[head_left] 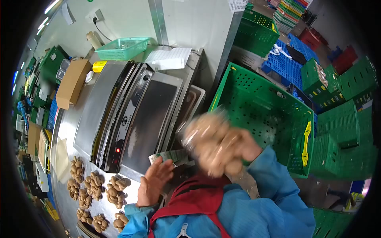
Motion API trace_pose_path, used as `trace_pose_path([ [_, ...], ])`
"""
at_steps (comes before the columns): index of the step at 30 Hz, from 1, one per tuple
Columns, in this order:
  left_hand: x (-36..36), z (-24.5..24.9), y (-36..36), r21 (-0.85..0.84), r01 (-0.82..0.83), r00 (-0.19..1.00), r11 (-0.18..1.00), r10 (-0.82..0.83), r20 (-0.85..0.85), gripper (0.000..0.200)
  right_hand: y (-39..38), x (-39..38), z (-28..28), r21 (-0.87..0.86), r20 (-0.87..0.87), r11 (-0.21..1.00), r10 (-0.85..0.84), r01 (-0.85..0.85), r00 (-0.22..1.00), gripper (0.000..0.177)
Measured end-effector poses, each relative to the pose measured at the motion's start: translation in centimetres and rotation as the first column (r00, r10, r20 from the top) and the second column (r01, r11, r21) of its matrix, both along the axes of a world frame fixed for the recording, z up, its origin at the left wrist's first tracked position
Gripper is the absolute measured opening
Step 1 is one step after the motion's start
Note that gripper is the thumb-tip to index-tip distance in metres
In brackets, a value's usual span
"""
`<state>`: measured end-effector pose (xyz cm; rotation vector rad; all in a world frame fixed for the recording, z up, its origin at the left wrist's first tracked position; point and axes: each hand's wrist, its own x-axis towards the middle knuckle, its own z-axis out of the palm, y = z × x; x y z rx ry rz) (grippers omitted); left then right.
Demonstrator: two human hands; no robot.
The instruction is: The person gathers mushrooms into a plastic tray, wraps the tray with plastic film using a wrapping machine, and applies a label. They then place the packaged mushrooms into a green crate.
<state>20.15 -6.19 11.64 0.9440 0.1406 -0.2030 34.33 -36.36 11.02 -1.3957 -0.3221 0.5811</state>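
Note:
A blurred pack of brown mushrooms in clear film (212, 142) is in my right hand (247, 147), its fingers closed around the pack's right side. It is in the air, between the wrapping machine (152, 111) and the near left corner of a green crate (250, 89). My left hand (154, 181) holds nothing, fingers apart, by the machine's near edge. Just beyond its fingertips is a printed strip (178, 157). Several bunches of mushrooms (93, 186) lie on the metal table (85, 156) left of this hand.
A mint-green basket (123, 48) and papers (168, 58) sit behind the machine. A cardboard box (73, 84) stands at the table's far left. More green crates (256, 33) and a blue pallet (283, 65) are beyond the large crate. A wall panel rises at the back.

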Motion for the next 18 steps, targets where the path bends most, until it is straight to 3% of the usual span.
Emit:
trace_pose_path([
  [1, 1.3, -0.3, -0.7, 0.024, -0.034, 0.999, 0.999, 0.033, 0.037, 0.083, -2.5, 2.0, -2.2, 0.189, -0.191, 0.962, -0.160, 0.196, 0.969, 0.035],
  [2, 2.0, -0.8, -1.4, 0.025, -0.030, 0.999, 0.999, 0.028, 0.045, 0.078, -4.5, 4.0, -2.2, 0.226, -0.211, 0.922, -0.269, 0.315, 0.940, 0.038],
  [4, 2.9, -1.2, -3.2, 0.021, -0.051, 0.998, 0.998, 0.050, 0.045, 0.073, -8.7, 7.8, -6.8, 0.110, -0.248, 0.871, -0.442, 0.478, 0.862, 0.053],
  [5, 2.9, -0.9, -4.3, 0.056, -0.040, 0.999, 0.998, 0.041, -0.023, 0.069, -9.9, 9.3, -10.5, 0.104, -0.253, 0.884, -0.420, 0.457, 0.871, 0.053],
  [8, 2.4, -1.8, -6.5, 0.062, -0.086, 0.989, 0.994, 0.093, -0.118, 0.061, -10.2, 12.7, -19.0, 0.038, -0.498, 0.709, -0.597, 0.704, 0.629, 0.069],
  [9, 2.0, -2.1, -7.1, 0.040, -0.108, 0.984, 0.993, 0.113, -0.135, 0.059, -8.8, 14.0, -20.5, 0.047, -0.478, 0.685, -0.623, 0.727, 0.618, 0.069],
  [11, 1.0, -2.6, -8.1, 0.047, -0.243, 0.954, 0.969, 0.247, -0.170, 0.058, -6.0, 16.6, -23.4, -0.004, -0.310, 0.658, -0.716, 0.753, 0.625, 0.071],
  [12, 0.5, -2.3, -8.5, 0.076, -0.276, 0.935, 0.958, 0.286, -0.208, 0.057, -5.7, 18.8, -27.2, -0.224, -0.278, 0.661, -0.747, 0.716, 0.604, 0.074],
  [13, -0.1, -1.7, -8.5, 0.109, -0.320, 0.908, 0.941, 0.337, -0.247, 0.056, -5.6, 20.1, -28.6, -0.383, 0.087, 0.577, -0.754, 0.721, 0.651, 0.070],
  [14, -0.8, -1.5, -8.4, 0.130, -0.353, 0.892, 0.927, 0.375, -0.252, 0.053, -6.1, 20.5, -26.8, -0.560, 0.378, 0.628, -0.386, 0.540, 0.841, 0.064],
  [15, -2.0, -1.9, -8.2, 0.188, -0.387, 0.875, 0.903, 0.424, -0.234, 0.051, -6.6, 20.8, -24.6, -0.662, 0.613, 0.567, 0.033, 0.490, 0.789, 0.058],
  [16, -3.0, -2.3, -7.9, 0.234, -0.447, 0.834, 0.863, 0.497, -0.239, 0.050, -5.4, 19.9, -19.4, -0.788, 0.478, 0.505, 0.144, 0.351, 0.867, 0.054],
  [17, -4.3, -2.5, -7.5, 0.281, -0.506, 0.784, 0.816, 0.571, -0.245, 0.049, -5.0, 19.2, -16.8, -0.758, 0.171, 0.497, -0.472, 0.422, 0.865, 0.047],
  [18, -6.0, -3.4, -6.6, 0.335, -0.570, 0.715, 0.750, 0.654, -0.246, 0.047, -8.7, 21.9, -20.5, -0.776, 0.425, 0.333, -0.351, 0.535, 0.834, 0.047],
])
